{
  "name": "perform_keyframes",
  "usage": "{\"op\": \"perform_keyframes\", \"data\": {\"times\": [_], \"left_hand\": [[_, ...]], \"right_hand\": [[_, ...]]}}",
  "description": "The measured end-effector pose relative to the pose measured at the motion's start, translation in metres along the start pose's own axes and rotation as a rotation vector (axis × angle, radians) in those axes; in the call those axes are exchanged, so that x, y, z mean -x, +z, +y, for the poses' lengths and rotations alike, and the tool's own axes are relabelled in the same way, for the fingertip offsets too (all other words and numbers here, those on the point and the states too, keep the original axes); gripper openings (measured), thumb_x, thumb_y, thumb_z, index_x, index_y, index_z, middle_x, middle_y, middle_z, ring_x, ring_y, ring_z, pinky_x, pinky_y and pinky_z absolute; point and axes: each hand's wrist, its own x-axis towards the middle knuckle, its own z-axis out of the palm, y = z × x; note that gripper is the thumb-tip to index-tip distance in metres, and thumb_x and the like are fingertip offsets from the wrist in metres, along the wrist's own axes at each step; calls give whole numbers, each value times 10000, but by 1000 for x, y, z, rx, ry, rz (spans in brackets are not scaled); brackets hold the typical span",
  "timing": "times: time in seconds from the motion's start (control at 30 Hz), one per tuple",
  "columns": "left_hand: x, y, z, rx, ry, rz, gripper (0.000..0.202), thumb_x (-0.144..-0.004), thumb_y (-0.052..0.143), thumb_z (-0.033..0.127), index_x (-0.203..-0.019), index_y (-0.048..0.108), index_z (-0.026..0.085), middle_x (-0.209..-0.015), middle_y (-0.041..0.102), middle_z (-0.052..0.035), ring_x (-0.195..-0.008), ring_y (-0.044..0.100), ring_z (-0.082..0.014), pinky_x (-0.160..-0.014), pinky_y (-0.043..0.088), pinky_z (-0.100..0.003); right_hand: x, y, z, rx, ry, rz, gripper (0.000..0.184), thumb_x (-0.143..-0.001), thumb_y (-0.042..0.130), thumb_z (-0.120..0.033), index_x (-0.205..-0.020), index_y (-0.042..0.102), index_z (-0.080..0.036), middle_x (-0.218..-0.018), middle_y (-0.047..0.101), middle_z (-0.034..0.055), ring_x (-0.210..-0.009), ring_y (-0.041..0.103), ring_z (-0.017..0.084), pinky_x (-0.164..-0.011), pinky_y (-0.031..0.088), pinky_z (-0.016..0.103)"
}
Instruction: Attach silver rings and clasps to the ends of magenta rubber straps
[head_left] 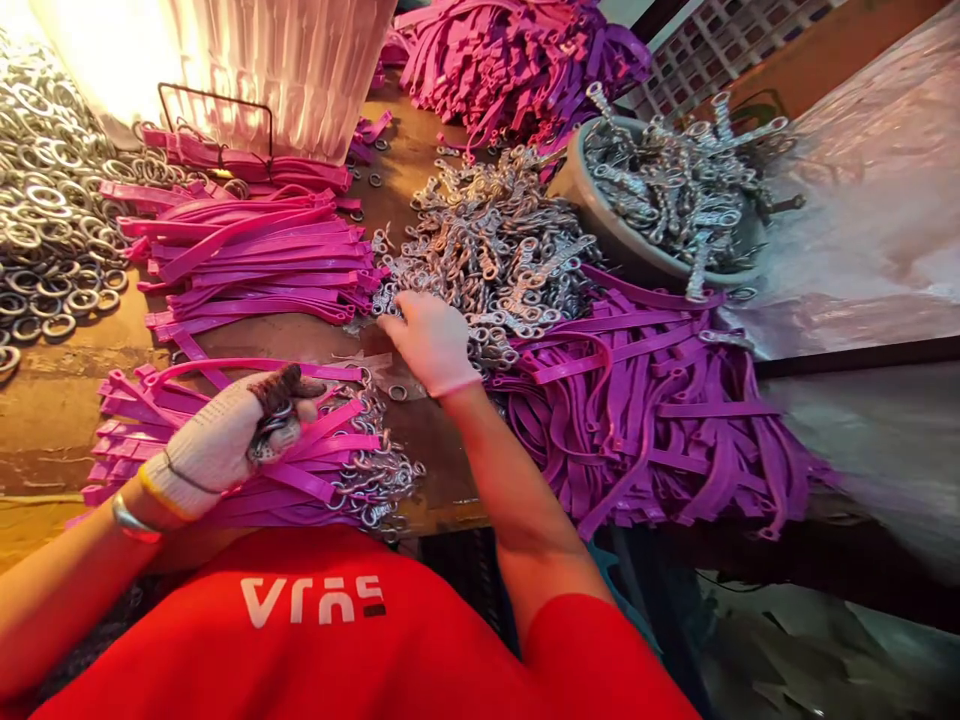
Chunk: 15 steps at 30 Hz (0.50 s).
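My left hand (pixel 247 425), in a whitish glove with dark-stained fingertips, is curled around several metal rings (pixel 271 418). It hovers over a bundle of pink straps (pixel 142 440) whose right ends carry metal links and rings (pixel 379 480). My right hand (pixel 433 345), in a thin white glove, reaches to the left edge of a heap of silvery metal links (pixel 510 240). Its thumb and fingers are drawn together there, close to the ends of a second stack of pink straps (pixel 255 250). Whatever its fingertips grip is hidden.
Loose metal rings (pixel 60 220) are heaped at the left. A tub (pixel 600 205) full of metal links stands at the right behind purple straps (pixel 652 410). More purple straps (pixel 510 70) lie at the back, beside a bright white ribbed container (pixel 300 80). One ring (pixel 397 393) lies near my right wrist.
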Motion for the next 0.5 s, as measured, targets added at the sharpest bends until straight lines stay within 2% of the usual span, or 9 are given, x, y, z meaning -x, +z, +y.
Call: {"op": "perform_keyframes", "data": {"times": [0.07, 0.17, 0.23, 0.3, 0.37, 0.43, 0.5], "left_hand": [[-1, 3, 5, 181, -127, -3, 308, -973, 556, 335, -1044, 711, 79, -765, 678, -87, -451, 502, -78, -355, 365, -149], [2, 1, 10, 243, -170, -38, 257, -957, 533, 219, -1056, 712, 63, -825, 688, -111, -520, 581, -94, -327, 332, -116], [5, -2, 8, 219, -157, -71, 235, -934, 561, 192, -1049, 719, 62, -753, 651, -79, -481, 537, -69, -307, 263, -95], [7, -5, 2, 186, -113, -90, 220, -914, 614, 212, -1043, 723, 71, -681, 605, -43, -439, 479, -49, -309, 241, -94], [8, -6, -4, 166, -45, -99, 234, -902, 654, 244, -1065, 722, 90, -689, 618, -41, -442, 479, -51, -321, 263, -105], [9, -8, -8, 174, -19, -130, 255, -899, 665, 277, -1077, 718, 102, -759, 672, -76, -497, 549, -84, -343, 314, -129], [11, -10, -9, 192, -53, -176, 284, -905, 647, 339, -1045, 717, 101, -807, 702, -111, -541, 601, -124, -359, 355, -158]], "right_hand": [[-21, 14, -5, 86, 71, -8, 332, -984, 594, -355, -1197, 641, -104, -1122, 702, 201, -1011, 660, 301, -786, 425, 335], [-35, 21, -11, 130, 85, -66, 271, -988, 506, -171, -1217, 625, -87, -1124, 702, 227, -1002, 682, 298, -785, 450, 334], [-34, 17, -9, 131, 82, -84, 297, -961, 451, -78, -1196, 633, -87, -1088, 712, 222, -974, 691, 283, -784, 459, 329], [-29, 12, -4, 109, 91, -49, 311, -928, 446, -47, -1164, 647, -75, -1063, 715, 225, -963, 691, 287, -793, 464, 338], [-19, 6, 3, 22, 101, 33, 279, -904, 457, -56, -1074, 678, -79, -1049, 717, 217, -977, 679, 293, -823, 468, 356], [-6, 2, 10, -172, 103, 111, 242, -895, 468, -95, -990, 690, -116, -1026, 726, 172, -967, 665, 271, -839, 478, 356], [12, 1, 15, -431, 115, 132, 242, -913, 461, -161, -1028, 673, -149, -980, 732, 110, -877, 662, 231, -792, 499, 335]]}}
